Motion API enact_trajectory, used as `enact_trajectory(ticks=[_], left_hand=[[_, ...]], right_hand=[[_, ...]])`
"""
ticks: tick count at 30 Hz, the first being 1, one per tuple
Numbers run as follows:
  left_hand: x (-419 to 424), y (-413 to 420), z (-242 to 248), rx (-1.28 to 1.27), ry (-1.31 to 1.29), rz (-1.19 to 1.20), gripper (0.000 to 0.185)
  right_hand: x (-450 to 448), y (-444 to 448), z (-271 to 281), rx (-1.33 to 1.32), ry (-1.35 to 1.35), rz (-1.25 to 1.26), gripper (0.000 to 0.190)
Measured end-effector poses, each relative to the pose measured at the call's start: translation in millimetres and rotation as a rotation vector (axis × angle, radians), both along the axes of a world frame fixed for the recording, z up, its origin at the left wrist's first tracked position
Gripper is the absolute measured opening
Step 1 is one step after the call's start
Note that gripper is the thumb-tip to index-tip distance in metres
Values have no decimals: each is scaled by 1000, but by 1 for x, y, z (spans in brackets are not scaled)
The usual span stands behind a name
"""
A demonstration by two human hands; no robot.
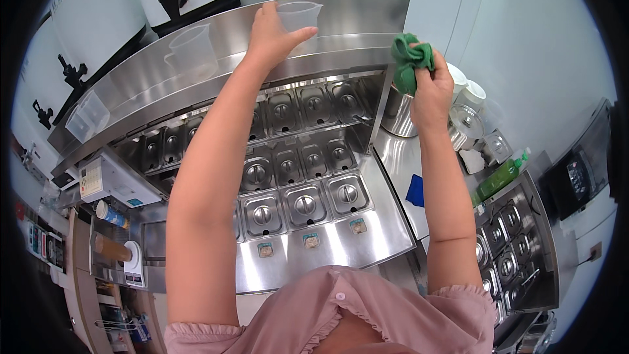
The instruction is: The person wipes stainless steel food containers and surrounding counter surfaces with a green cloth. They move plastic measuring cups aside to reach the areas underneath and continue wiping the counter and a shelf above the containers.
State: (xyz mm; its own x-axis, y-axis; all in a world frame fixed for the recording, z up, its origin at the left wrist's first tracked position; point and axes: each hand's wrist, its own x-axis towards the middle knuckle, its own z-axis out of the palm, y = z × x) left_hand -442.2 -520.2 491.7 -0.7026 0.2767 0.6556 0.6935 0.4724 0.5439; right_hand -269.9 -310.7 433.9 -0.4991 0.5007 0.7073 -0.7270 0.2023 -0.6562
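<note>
My left hand (pixel 275 37) is at a clear plastic measuring jug (pixel 300 15) on the upper stainless steel shelf (pixel 363 14). Its thumb and fingers are spread around the jug's near left side; whether they grip it is hard to tell. A bunched green cloth (pixel 412 61) is pinched in my right hand (pixel 433 88), just off the shelf's right end. To the left along the same shelf stand another clear jug (pixel 194 54) and, farther off, more clear plastic vessels (pixel 88 117).
White dispensers with black taps (pixel 172 2) stand behind the shelf. Below it are rows of lidded steel pans (pixel 304 204). On the right are a steel pot (pixel 399 113), a blue cloth (pixel 415 190), a green pump bottle (pixel 499 182) and a glass-lidded pot (pixel 466 120).
</note>
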Motion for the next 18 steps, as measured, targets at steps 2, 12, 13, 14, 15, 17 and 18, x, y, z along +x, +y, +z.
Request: enact_trajectory(ticks=[2, 12, 13, 14, 15, 17, 18], left_hand=[[4, 24, 1, -40, 55, 19, 93], [27, 104, 6, -85, 6, 81, 94], [25, 105, 6, -72, -2, 83, 96], [23, 105, 5, -60, -11, 88, 99], [23, 105, 5, -57, -6, 94, 99], [22, 104, 4, -51, 4, 113, 99], [22, 103, 4, -46, 11, 123, 95]], right_hand=[[27, -6, -18, -110, -77, 134, 26], [115, 3, -85, -131, -230, 178, 24], [121, 6, -87, -134, -243, 176, 24], [126, 7, -87, -177, -261, 187, 23], [130, 10, -89, -186, -275, 191, 23], [134, 15, -95, -203, -304, 206, 22], [135, 15, -98, -188, -303, 219, 22]])
